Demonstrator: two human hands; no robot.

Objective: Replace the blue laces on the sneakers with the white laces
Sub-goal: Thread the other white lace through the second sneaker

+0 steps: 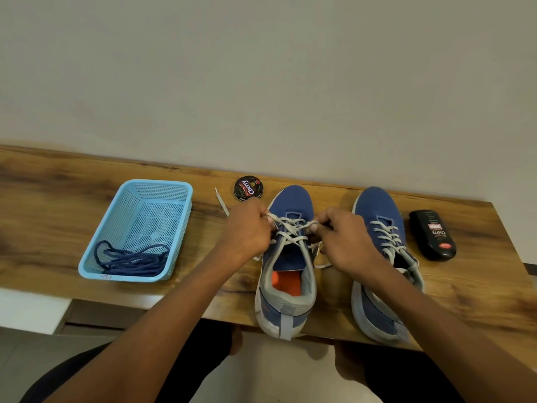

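Head view: wooden table (87, 181) runs along a plain wall, person's forearms reaching in from the bottom edge. Light blue plastic basket (186, 225) sits on the left part of the table, well apart from both hands; blue laces (130, 260) lie bunched in its near end. Two blue sneakers stand side by side, toes toward the wall, heels at the near table edge. Left sneaker (286, 298) is between the hands, tongue area open, orange insole showing. Right sneaker (377, 309) is just beside it to the right, already threaded with a white lace, partly behind the right forearm. Left hand (247, 228) is curled, pinching a strand of the white lace (290, 228) at the left eyelet row of the left sneaker. Right hand (343, 239) is curled too, pinching the lace at the right eyelet row, so the lace crossings sit directly between the two hands. One free lace end (221, 200) trails on the table beyond the left hand, toward the wall. Black shoe polish bottle (434, 235) lies on its side right of the right sneaker. Round shoe polish tin (248, 188) sits near the wall, just past the left hand.
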